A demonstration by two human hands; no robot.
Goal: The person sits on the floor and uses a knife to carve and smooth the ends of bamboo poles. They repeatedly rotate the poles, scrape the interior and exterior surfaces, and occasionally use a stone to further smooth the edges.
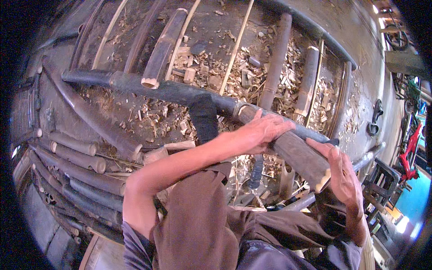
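A thick, dark length of bamboo (299, 157) lies slantwise in front of me across a dark crosswise pole. Its near end shows a pale, scalloped cut. My left hand (270, 128) grips it from above toward the far end, fingers over the top. Along its right side, by the cut end, my right hand (344, 173) rests with fingers stretched out, touching the edge. A ribbed dark handle-like piece (256, 173) shows below the bamboo; what it belongs to is hidden.
The dark crosswise pole (171, 92) belongs to a bamboo frame with several uprights. Pale wood shavings (256, 81) cover the ground within it. Bamboo lengths (81, 157) are stacked at the left. Sandals (375, 118) lie on the right, near a red object (410, 155).
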